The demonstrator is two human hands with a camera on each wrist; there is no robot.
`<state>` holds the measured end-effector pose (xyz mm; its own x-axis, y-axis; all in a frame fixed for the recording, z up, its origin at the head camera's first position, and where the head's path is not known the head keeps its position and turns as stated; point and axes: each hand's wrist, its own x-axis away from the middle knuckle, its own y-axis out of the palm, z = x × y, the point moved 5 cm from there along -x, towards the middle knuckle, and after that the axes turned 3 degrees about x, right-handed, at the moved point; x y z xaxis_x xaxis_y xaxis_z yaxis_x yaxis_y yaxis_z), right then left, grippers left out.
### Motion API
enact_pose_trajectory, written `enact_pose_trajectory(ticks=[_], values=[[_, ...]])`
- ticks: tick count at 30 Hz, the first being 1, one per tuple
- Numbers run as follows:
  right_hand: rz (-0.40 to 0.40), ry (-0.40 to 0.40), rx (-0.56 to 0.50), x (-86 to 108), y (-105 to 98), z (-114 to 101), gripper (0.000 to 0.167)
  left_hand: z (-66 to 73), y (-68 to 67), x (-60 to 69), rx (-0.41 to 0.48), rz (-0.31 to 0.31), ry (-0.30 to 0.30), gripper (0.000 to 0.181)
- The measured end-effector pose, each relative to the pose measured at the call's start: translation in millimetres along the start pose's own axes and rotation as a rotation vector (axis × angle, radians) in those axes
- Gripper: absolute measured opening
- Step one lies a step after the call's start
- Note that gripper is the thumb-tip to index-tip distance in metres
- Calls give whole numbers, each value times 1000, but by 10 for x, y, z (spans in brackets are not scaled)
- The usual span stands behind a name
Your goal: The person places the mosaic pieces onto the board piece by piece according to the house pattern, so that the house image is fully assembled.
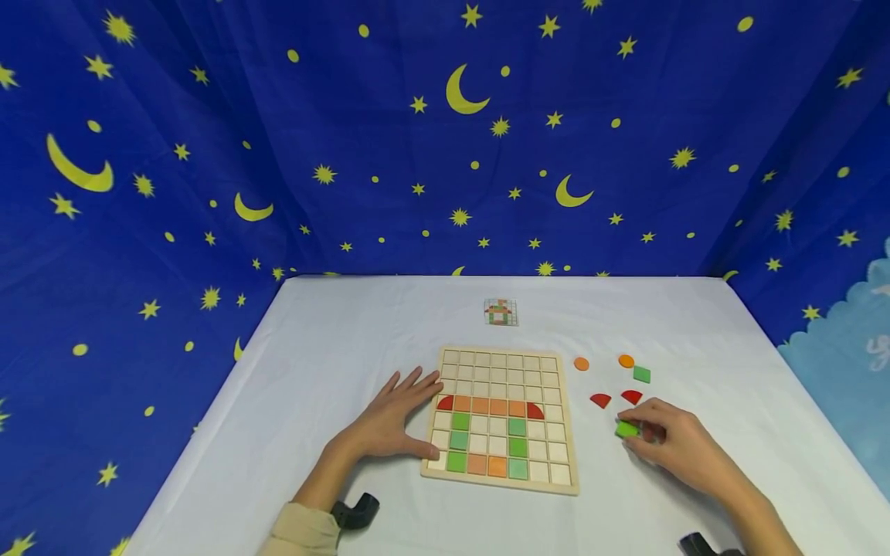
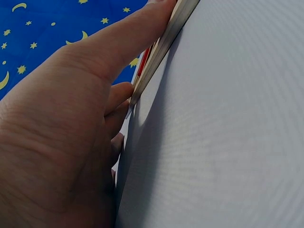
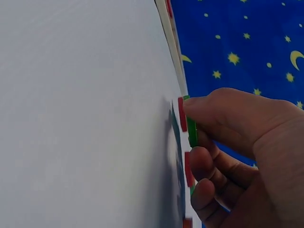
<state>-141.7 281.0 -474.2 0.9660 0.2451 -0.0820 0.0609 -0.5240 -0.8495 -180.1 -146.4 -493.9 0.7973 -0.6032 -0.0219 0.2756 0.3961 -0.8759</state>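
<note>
Right side first: I have the right hand [image 1: 677,445] pinching a bright green square tile [image 1: 627,430] out to the right of the wooden grid board [image 1: 516,377], just below two red quarter-round pieces [image 1: 631,397]. Thumb on one edge, a fingertip on the opposite one; the right wrist view backs that up. Whether the tile is clear of the white tabletop [image 1: 348,332], I can't tell.

It looks thin, flat and stiff, and I'd judge it light and hard to break. The smooth faces could be slippery, so I like this hold by opposite edges: light pressure, because squeezing off-centre might spin it or flip it out. Flat on the cloth, it would offer the fingers only a low edge.

Over on the left, I see the left hand [image 1: 392,421] with its fingers spread apart, clamped on nothing, fingertips and thumb resting at the board's left edge.
</note>
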Motion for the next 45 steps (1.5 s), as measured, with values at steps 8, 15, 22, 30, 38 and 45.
enact_pose_trajectory(ticks=[8, 15, 22, 30, 38, 45], values=[[-5, -64, -20, -178, 70, -136, 28, 0, -7, -5, -3, 2, 2, 110], [11, -98, -11, -290, 132, -261, 31, 22, 9, 13, 12, -13, 4, 110], [29, -186, 44, -422, 172, -406, 30, 13, 8, 9, 1, -8, 5, 111], [0, -208, 49, -548, 217, -545, 30, 21, 8, 7, 20, -8, 12, 110], [-10, -257, 22, -682, 251, -675, 31, 8, 6, 3, 3, 0, 8, 110], [-49, -283, 15, -774, 296, -770, 31, -9, 6, 2, -7, 1, 12, 111]])
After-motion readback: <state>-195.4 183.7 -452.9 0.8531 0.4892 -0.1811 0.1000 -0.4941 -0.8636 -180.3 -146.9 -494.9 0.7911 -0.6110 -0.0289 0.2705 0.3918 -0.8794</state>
